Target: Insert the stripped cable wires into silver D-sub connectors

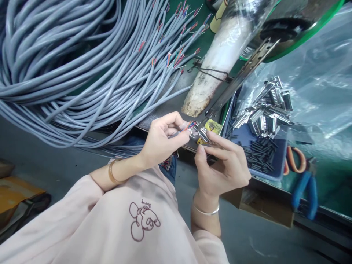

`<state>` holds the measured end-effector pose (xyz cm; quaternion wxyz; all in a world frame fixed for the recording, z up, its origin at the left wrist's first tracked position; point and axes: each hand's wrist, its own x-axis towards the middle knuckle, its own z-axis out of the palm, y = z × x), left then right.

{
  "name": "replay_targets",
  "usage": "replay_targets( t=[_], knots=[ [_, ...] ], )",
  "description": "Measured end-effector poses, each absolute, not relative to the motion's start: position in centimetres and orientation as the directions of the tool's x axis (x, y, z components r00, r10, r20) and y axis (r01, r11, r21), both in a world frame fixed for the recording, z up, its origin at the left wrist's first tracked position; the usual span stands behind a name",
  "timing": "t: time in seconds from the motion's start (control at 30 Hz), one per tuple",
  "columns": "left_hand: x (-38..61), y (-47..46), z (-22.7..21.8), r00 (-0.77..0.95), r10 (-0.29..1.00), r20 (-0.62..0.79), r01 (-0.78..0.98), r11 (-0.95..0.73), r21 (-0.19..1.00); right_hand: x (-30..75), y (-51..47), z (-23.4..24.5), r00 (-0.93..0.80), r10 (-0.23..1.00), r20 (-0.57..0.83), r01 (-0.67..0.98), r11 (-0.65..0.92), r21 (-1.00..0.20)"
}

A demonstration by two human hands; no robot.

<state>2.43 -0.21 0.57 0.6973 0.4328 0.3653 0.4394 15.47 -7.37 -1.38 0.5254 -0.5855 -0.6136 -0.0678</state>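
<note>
Tray point(282, 147): black pieces point(262, 154) inside, metal connectors point(268, 110) heaped at far end.
Left hand point(162, 141): pinched on coloured wires point(188, 127).
Right hand point(224, 165): fingertips closed on a pronged connector point(203, 135).

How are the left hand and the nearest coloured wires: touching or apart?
Touching: the head view shows the left hand pinching these wires between thumb and fingers.

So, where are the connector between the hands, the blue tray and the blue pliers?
Connector point(203, 135): head view, metal body.
Blue tray point(281, 154): head view, bare floor.
Blue pliers point(301, 187): head view, one handle.
</note>
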Motion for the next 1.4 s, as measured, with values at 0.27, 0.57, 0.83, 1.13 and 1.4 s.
replay_targets(
  t=[0.27, 0.57, 0.83, 1.13, 1.4],
  knots=[
    [2.3, 0.0, 0.3, 0.362, 0.928, -0.088, -0.334, 0.218, 0.917, 15.6, -7.7, -1.6, 0.191, 0.641, 0.743, 0.823, 0.308, -0.477],
    [2.4, -0.1, 0.1, 0.364, 0.924, -0.113, -0.33, 0.241, 0.913, 15.5, -7.4, -1.7, 0.212, 0.654, 0.727, 0.812, 0.296, -0.503],
    [2.4, -0.1, 0.7, 0.34, 0.935, -0.1, -0.342, 0.221, 0.913, 15.2, -7.2, -1.2, 0.206, 0.648, 0.733, 0.823, 0.291, -0.488],
    [2.1, -0.4, 0.7, 0.349, 0.909, -0.23, -0.219, 0.317, 0.923, 15.3, -7.9, -1.9, 0.07, 0.636, 0.769, 0.91, 0.276, -0.311],
    [1.0, -1.5, 0.0, 0.454, 0.866, -0.21, -0.118, 0.292, 0.949, 15.6, -8.4, -2.0, 0.118, 0.552, 0.825, 0.93, 0.229, -0.286]
  ],
)
